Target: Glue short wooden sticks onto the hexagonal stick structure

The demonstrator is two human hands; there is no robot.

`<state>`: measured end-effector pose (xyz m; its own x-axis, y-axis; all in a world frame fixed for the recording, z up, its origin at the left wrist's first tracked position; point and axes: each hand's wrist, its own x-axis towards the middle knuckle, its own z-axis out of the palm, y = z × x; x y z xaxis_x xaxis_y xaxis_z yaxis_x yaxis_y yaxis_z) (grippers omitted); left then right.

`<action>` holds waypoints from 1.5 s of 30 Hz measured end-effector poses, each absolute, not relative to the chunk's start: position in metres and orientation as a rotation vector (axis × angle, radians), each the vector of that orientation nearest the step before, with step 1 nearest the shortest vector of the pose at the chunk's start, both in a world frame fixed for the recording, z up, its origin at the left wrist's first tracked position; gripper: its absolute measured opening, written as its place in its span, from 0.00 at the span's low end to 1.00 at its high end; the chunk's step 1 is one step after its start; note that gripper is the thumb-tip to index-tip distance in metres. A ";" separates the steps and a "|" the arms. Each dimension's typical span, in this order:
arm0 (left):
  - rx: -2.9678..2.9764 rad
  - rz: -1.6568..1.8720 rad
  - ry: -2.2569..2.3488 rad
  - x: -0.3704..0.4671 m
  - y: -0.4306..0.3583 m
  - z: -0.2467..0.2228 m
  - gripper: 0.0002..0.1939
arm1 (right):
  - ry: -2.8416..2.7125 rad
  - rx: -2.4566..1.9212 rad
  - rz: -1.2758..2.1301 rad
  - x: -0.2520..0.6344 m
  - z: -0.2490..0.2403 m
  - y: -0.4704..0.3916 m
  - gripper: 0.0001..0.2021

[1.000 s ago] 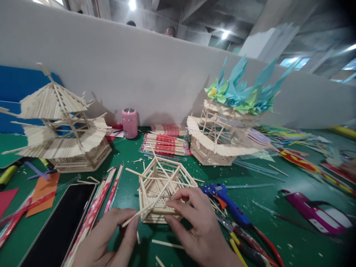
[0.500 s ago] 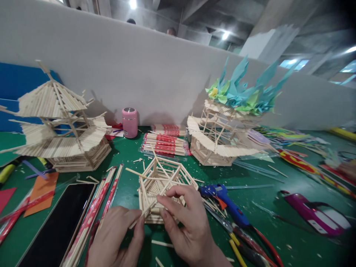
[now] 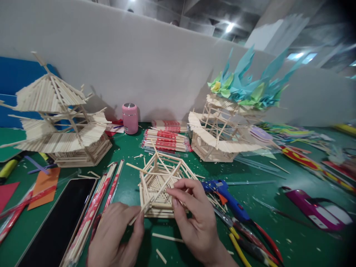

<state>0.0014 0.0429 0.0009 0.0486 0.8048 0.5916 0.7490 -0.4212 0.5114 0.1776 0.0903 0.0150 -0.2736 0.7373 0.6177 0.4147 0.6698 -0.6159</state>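
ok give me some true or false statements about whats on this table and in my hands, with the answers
1. The left hand pinches a thin stick. True.
2. The pink flask lies on its side. False: it stands upright.
3. The blue glue gun lies to the right of the small stick frame. True.
4. The teal paper leaves top the roofed model on the left. False: they top the model on the right.
5. The phone shows a bright screen. False: its screen is dark.
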 end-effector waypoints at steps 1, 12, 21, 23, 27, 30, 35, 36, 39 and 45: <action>2.234 1.331 1.649 0.002 0.043 0.001 0.04 | -1.914 -0.900 0.410 0.177 0.015 0.090 0.15; 2.280 1.222 1.609 0.002 0.042 0.000 0.05 | -2.158 -0.909 0.323 0.175 0.023 0.089 0.15; 2.118 1.276 1.571 0.002 0.042 0.000 0.08 | -2.173 -0.944 0.335 0.174 0.026 0.090 0.12; 2.103 1.315 1.562 0.002 0.041 -0.001 0.09 | -2.172 -0.948 0.333 0.174 0.026 0.090 0.11; 2.093 1.429 1.601 0.004 0.043 -0.002 0.12 | -2.175 -0.951 0.332 0.174 0.027 0.089 0.13; 2.223 1.323 1.525 0.003 0.046 -0.002 0.09 | -2.170 -0.944 0.317 0.174 0.027 0.089 0.12; 2.262 1.321 1.571 0.005 0.047 -0.003 0.08 | -2.173 -0.941 0.304 0.174 0.028 0.088 0.11; 2.296 1.318 1.576 0.006 0.047 -0.005 0.09 | -2.177 -0.942 0.299 0.173 0.028 0.088 0.11; 2.468 1.303 1.575 0.008 0.047 -0.011 0.12 | -2.189 -0.960 0.284 0.172 0.029 0.087 0.11; 2.535 1.279 1.615 0.004 0.045 -0.014 0.12 | -2.134 -0.942 0.300 0.173 0.026 0.088 0.11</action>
<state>0.0041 0.0454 -0.0142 0.2073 0.7156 0.6670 0.8132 -0.5050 0.2891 0.1728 0.0880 0.0259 -0.4307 0.7097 0.5574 0.5284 0.6991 -0.4817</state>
